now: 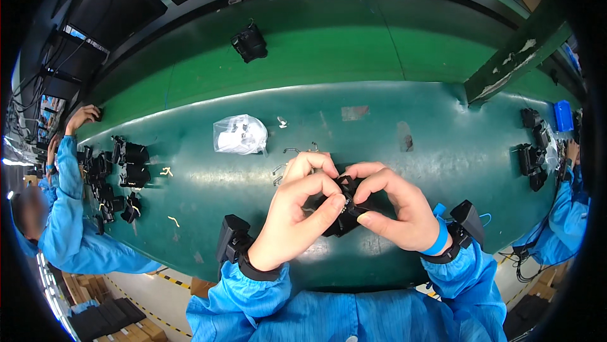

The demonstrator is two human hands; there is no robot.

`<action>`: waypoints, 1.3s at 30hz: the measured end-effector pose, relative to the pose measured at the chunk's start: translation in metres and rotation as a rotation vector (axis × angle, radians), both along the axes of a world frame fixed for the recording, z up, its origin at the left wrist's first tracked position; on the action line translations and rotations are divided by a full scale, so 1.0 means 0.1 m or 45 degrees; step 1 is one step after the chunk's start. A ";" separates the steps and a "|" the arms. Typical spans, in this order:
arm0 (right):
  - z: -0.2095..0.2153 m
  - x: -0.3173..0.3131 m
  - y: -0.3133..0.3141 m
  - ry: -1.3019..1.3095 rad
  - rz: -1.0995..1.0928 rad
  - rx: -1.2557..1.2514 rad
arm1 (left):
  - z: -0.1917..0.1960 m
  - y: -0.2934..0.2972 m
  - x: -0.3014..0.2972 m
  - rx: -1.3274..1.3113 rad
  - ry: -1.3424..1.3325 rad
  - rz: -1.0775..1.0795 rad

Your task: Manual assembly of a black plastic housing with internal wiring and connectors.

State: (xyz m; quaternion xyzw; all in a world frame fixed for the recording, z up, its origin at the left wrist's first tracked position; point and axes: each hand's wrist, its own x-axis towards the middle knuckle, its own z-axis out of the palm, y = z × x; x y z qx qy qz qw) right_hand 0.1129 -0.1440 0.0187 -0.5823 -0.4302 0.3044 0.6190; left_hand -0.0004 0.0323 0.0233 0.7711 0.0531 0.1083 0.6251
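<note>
In the head view, the left hand [297, 212] and right hand [401, 209] have their fingers clamped on one black device [341, 225], near the table's [455, 146] near edge. One clear bag [240, 136] lies farther left; room spreads rightward. Fingers cover the device, so its facing and long axis are hard to tell.

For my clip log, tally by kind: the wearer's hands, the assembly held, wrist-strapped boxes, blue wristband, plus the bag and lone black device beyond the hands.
Bare hands, left hand and right hand: 2
Black plastic assembly, partly hidden: 1
Black box-shaped wrist devices: 2
Plain blue wristband: 1
Clear plastic bag with white contents: 1
Lone black blocky device: 1
Total: 8
</note>
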 end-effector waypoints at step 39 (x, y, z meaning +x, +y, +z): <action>-0.03 -0.02 0.02 -0.317 -0.242 0.051 | -0.02 -0.19 -0.03 0.207 -0.170 0.445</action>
